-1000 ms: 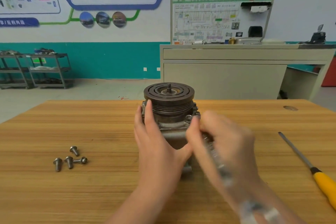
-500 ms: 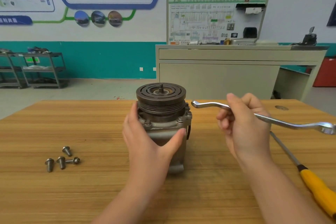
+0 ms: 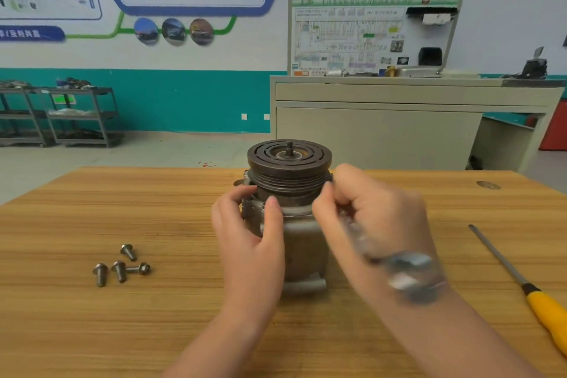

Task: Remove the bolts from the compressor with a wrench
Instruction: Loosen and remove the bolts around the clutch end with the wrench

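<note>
The compressor (image 3: 302,239) stands upright at the middle of the wooden table, its dark grooved pulley (image 3: 289,167) on top. My left hand (image 3: 248,236) grips its left side just under the pulley. My right hand (image 3: 377,218) holds a silver wrench (image 3: 411,273), blurred by motion. One wrench end sits at the compressor's right flange and the other end points back over my wrist. Several removed bolts (image 3: 121,264) lie loose on the table to the left. The bolt under the wrench is hidden by my fingers.
A screwdriver (image 3: 521,282) with a yellow handle lies on the table at the right. A round grommet hole (image 3: 488,185) marks the table's far right corner. Beyond the table stand a beige cabinet (image 3: 399,120) and metal shelving (image 3: 58,113).
My right hand has swung the wrench from out at the right back onto the compressor's right flange. My left hand has shifted higher on the housing, and the compressor looks turned.
</note>
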Available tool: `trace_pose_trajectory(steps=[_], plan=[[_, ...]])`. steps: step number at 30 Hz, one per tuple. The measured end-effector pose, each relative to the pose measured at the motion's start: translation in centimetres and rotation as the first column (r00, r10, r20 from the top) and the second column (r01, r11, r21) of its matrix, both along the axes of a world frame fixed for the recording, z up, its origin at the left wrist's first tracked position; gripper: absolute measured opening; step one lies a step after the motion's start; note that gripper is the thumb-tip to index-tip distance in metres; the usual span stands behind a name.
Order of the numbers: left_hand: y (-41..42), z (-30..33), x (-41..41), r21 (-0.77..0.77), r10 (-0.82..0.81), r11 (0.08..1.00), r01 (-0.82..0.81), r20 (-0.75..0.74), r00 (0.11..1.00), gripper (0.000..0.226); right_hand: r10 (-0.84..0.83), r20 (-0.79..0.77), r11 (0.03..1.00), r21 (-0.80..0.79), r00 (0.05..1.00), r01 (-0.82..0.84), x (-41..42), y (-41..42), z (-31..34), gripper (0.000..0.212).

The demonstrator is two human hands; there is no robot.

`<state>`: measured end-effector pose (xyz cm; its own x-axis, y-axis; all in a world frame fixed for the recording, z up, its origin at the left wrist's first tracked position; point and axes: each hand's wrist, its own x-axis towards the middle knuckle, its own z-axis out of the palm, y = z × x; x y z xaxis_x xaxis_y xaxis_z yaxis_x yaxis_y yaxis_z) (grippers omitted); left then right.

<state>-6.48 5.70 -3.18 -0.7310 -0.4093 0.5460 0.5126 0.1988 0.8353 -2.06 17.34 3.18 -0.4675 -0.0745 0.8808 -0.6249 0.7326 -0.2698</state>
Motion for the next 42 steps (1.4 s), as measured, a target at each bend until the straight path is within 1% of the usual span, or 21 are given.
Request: trace_pose_trajectory(steps=[2,3,5,6,7,9,10,11,12,14,15,16,18,19,21,26,31,33,37,40,42], plan=[[0.0,0.0,0.0,0.009,0.011,1.000,-0.011,-0.002,1.000,0.020,-0.048,-0.025,0.982,0.181,0.999,0.052,0.6,-0.9,-0.3,0.021],[0.0,-0.1,0.0,0.032,0.000,0.999,0.000,-0.006,1.000,0.019,-0.049,-0.041,0.979,0.195,0.998,0.056,0.7,-0.8,-0.7,0.024],[-0.3,-0.2,0.0,0.080,0.007,0.997,-0.006,-0.013,1.000,0.015,0.019,0.021,0.999,0.030,1.000,-0.019,0.5,0.4,-1.3,0.037],[-0.5,-0.1,-0.1,0.104,0.018,0.994,-0.018,0.000,1.000,0.013,0.111,0.097,0.981,-0.169,0.989,-0.094,0.3,1.3,-1.5,0.040],[-0.8,0.0,-0.2,0.133,0.019,0.991,-0.022,0.024,1.000,0.013,0.255,0.180,0.897,-0.411,0.950,-0.162,-0.1,2.3,-1.6,0.040],[-1.1,0.3,-0.4,0.189,-0.023,0.982,0.008,0.075,0.997,0.015,0.654,0.221,0.532,-0.814,0.723,-0.232,-1.1,4.4,-1.2,0.029],[-1.2,0.4,-0.4,0.199,-0.041,0.980,0.023,0.086,0.995,0.016,0.784,0.175,0.349,-0.917,0.596,-0.191,-1.9,5.1,-1.1,0.023],[-1.3,0.4,-0.4,0.194,-0.044,0.981,0.026,0.087,0.995,0.016,0.850,0.119,0.222,-0.965,0.513,-0.143,-2.5,5.4,-1.0,0.019],[-1.3,0.4,-0.4,0.188,-0.037,0.982,0.021,0.081,0.996,0.015,0.871,0.059,0.136,-0.983,0.489,-0.123,-2.9,5.6,-0.8,0.019],[-1.3,0.5,-0.3,0.190,-0.025,0.982,0.014,0.057,0.998,0.011,0.841,-0.067,0.029,-0.985,0.537,-0.168,-3.6,5.8,-0.1,0.026],[-1.3,0.5,-0.3,0.198,-0.028,0.980,0.018,0.047,0.999,0.009,0.799,-0.087,0.050,-0.976,0.595,-0.210,-3.7,5.9,0.1,0.031],[-1.2,0.4,-0.4,0.208,-0.033,0.978,0.023,0.041,0.999,0.008,0.736,-0.058,0.149,-0.958,0.675,-0.245,-3.6,5.9,0.4,0.035],[-1.1,0.4,-0.4,0.227,-0.043,0.973,0.035,0.029,0.999,0.005,0.571,0.072,0.462,-0.852,0.818,-0.247,-3.2,5.5,0.4,0.037],[-1.1,0.4,-0.4,0.232,-0.047,0.972,0.040,0.025,0.999,0.004,0.504,0.123,0.578,-0.784,0.855,-0.228,-3.2,5.3,0.1,0.037],[-1.0,0.4,-0.5,0.230,-0.049,0.972,0.043,0.020,0.999,0.005,0.455,0.162,0.672,-0.708,0.876,-0.218,-2.8,4.6,-0.4,0.040],[-1.0,0.2,-0.6,0.204,-0.046,0.978,0.049,-0.018,0.999,0.004,0.355,0.161,0.737,-0.655,0.921,-0.169,-2.5,3.5,-0.5,0.043],[-3.3,1.2,-2.7,0.150,-0.017,0.989,0.015,0.015,1.000,0.015,0.096,0.180,0.880,-0.475,0.979,0.001,-2.2,1.9,-1.6,0.032],[-4.6,1.8,-3.8,0.160,-0.113,0.983,0.093,0.122,0.986,0.018,0.074,0.180,0.871,-0.491,0.981,0.024,-1.8,1.6,-1.8,0.030],[-5.1,3.1,-5.1,0.328,-0.456,0.874,0.358,0.298,0.839,0.019,0.070,0.129,0.869,-0.495,0.989,0.003,-1.8,0.7,-1.7,0.034],[-4.9,3.8,-5.6,0.406,-0.479,0.846,0.346,0.295,0.826,0.016,0.022,0.103,0.910,-0.415,0.994,0.023,-1.6,0.2,-1.7,0.039],[-4.7,3.8,-5.7,0.468,-0.490,0.821,0.326,0.286,0.824,0.018,0.109,0.179,0.886,-0.464,0.978,-0.014,-1.7,1.4,-1.6,0.040]])
